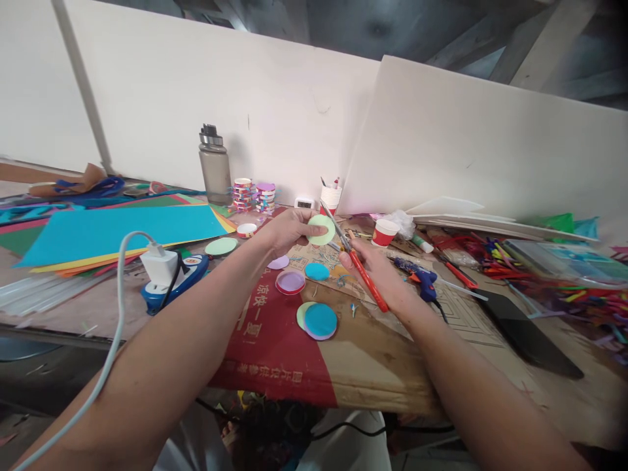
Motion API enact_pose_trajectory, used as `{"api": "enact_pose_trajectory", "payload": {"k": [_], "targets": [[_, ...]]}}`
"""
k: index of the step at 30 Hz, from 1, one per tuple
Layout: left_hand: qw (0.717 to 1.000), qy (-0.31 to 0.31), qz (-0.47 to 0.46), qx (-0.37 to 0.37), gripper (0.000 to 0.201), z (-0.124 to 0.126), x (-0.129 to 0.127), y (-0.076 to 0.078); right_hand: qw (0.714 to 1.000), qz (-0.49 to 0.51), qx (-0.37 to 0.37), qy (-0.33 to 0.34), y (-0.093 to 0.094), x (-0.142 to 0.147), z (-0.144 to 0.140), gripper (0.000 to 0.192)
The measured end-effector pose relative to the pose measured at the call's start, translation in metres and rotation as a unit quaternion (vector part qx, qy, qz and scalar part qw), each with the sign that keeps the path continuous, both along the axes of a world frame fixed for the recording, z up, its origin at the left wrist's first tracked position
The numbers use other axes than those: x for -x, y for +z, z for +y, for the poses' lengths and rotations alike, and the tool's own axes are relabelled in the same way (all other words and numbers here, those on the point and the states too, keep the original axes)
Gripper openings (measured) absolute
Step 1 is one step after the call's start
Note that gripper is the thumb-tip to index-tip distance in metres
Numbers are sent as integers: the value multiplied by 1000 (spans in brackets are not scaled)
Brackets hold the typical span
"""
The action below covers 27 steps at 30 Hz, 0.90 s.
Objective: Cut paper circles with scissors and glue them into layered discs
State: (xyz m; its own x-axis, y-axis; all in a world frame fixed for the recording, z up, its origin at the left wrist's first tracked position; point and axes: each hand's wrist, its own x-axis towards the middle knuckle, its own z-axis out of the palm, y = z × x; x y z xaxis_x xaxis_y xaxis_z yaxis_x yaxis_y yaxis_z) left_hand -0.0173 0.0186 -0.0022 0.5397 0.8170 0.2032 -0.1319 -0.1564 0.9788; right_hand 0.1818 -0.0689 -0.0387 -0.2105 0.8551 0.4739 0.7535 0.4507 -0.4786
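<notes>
The paper disc (321,230) is pale green, the scissors (366,278) have red handles, the glue gun (419,278) is blue, and the cardboard (275,347) is red with white lettering.

Paper discs (318,320) lie on cardboard sheet (353,353) at table centre. Left: paper stack (122,232), charger block (159,268) before it. Behind: water bottle (214,167), cup (331,196). Right: glue gun (417,275), straws (579,288) beyond it.

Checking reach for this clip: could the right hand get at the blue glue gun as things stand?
Probably yes. The glue gun lies on the table just beside the right hand with nothing between them, but the fingers are closed on the red-handled scissors, which would need putting down first.
</notes>
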Motion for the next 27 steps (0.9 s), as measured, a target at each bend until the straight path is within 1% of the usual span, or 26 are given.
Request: {"api": "enact_pose_trajectory", "payload": {"k": [4,11,19,24,27], "targets": [[1000,-8,6,-14,29,0,-1,-1,1000,0,1,-3,0,1,-1,29],[998,-14,55,-23,34,1,6,5,1000,7,20,21,5,1,-4,34],[995,-23,90,-29,27,6,12,7,999,-17,2,39,10,-1,-6,35],[994,-31,102,-30,26,6,16,8,998,-19,12,58,12,-2,-7,34],[994,-38,102,-29,27,7,18,8,998,-26,18,55,13,-2,-8,35]]}}
